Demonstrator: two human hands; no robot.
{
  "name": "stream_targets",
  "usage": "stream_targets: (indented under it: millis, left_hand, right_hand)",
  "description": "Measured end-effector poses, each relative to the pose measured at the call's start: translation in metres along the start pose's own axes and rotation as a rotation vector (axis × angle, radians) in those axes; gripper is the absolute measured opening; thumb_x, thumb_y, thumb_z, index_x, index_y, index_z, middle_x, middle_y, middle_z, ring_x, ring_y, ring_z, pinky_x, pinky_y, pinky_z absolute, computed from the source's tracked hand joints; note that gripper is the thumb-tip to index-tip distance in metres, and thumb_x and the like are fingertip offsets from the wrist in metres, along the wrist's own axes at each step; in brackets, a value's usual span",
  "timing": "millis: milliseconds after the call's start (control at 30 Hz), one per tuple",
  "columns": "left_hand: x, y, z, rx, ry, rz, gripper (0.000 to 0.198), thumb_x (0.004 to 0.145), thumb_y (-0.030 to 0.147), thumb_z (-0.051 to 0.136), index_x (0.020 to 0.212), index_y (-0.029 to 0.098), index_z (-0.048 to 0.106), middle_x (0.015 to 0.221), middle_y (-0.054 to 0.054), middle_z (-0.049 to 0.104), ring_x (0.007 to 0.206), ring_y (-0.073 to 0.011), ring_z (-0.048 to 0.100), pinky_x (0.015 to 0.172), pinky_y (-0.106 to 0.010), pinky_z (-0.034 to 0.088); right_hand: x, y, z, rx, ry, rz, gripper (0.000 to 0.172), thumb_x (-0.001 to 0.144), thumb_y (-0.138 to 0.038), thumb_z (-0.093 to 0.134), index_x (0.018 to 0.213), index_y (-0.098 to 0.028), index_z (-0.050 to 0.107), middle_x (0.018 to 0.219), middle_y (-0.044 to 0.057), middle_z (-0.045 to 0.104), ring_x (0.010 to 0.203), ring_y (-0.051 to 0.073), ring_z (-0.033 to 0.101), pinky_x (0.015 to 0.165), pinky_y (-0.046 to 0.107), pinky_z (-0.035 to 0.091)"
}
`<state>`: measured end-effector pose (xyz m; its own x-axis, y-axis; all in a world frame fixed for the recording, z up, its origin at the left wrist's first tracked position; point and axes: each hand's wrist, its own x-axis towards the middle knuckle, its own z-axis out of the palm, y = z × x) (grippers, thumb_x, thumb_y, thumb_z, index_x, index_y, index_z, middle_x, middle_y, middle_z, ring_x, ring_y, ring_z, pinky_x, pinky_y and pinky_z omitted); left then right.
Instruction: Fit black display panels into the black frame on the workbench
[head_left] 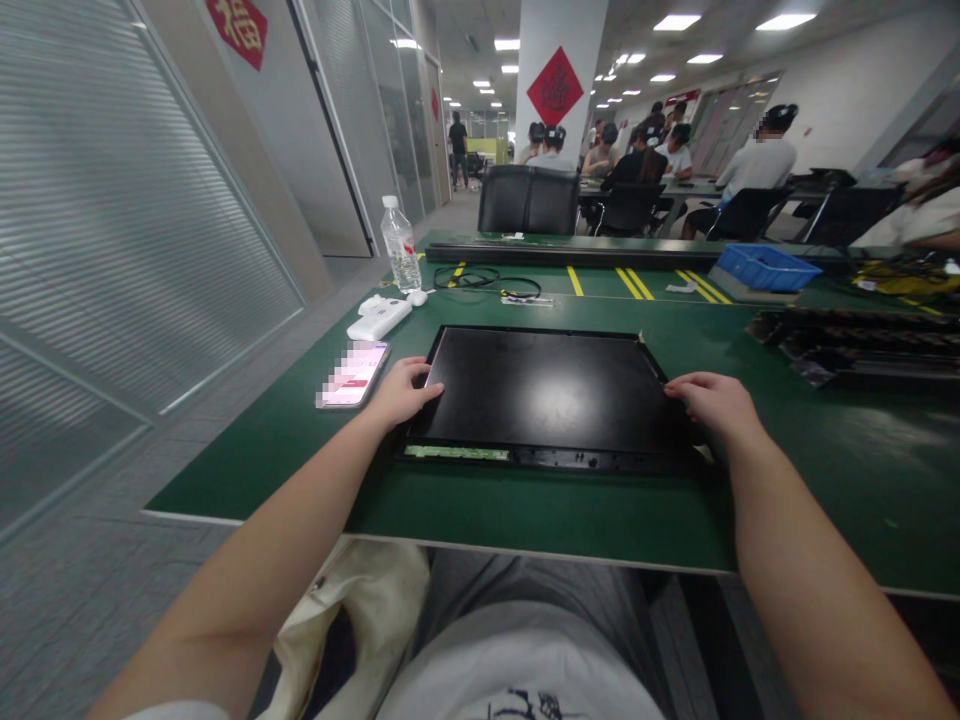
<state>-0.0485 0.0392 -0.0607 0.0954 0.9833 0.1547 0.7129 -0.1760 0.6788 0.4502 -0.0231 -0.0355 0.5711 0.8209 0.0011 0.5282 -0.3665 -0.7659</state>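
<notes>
A flat black display panel (525, 390) lies screen up on the green table, a bright reflection across its middle. A green circuit strip (456, 453) shows along the left part of its near edge. My left hand (405, 392) grips the panel's left edge, thumb on the top face near the rim. At the right edge, my right hand (716, 402) pinches the rim between thumb and fingers; some of its fingertips are hidden below. Just left of my left hand lies a phone (356, 375) with a lit screen.
A water bottle (401, 245) and a white device (380, 318) stand at the left. Black cables (487, 282) lie behind the panel, before a long black bar (600, 257). A blue bin (765, 268) and stacked dark strips (862, 345) sit right. Several people sit beyond.
</notes>
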Motion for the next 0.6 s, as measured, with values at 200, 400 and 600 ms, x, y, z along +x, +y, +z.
stream_targets:
  millis: [200,400,600]
  left_hand:
    - [-0.0008,0.0004,-0.0004,0.022,0.008,-0.010,0.049,0.078,0.046,0.075,0.116,0.015,0.077,0.150,-0.017,0.058,0.138,-0.0370,0.059,0.122,-0.048,0.043]
    - [0.0000,0.0023,-0.0001,0.044,0.009,-0.003,0.050,0.078,0.045,0.074,0.116,0.013,0.077,0.149,-0.019,0.058,0.142,-0.0375,0.056,0.124,-0.048,0.040]
    - [-0.0001,0.0015,-0.0005,0.020,0.017,-0.015,0.049,0.077,0.046,0.075,0.116,0.016,0.077,0.149,-0.017,0.058,0.139,-0.0375,0.058,0.122,-0.049,0.043]
  right_hand:
    - [0.0004,-0.0003,-0.0003,0.000,0.006,-0.013,0.017,0.068,-0.026,0.073,0.082,-0.021,0.081,0.074,0.006,0.074,0.056,0.016,0.058,0.050,0.027,0.047]
    - [0.0011,0.0010,0.0004,-0.015,0.012,-0.019,0.016,0.068,-0.026,0.071,0.080,-0.021,0.081,0.072,0.005,0.073,0.054,0.015,0.057,0.049,0.027,0.047]
    - [-0.0038,-0.0038,-0.0012,0.000,0.008,-0.017,0.015,0.067,-0.025,0.071,0.078,-0.021,0.080,0.073,0.005,0.074,0.054,0.015,0.057,0.048,0.026,0.047]
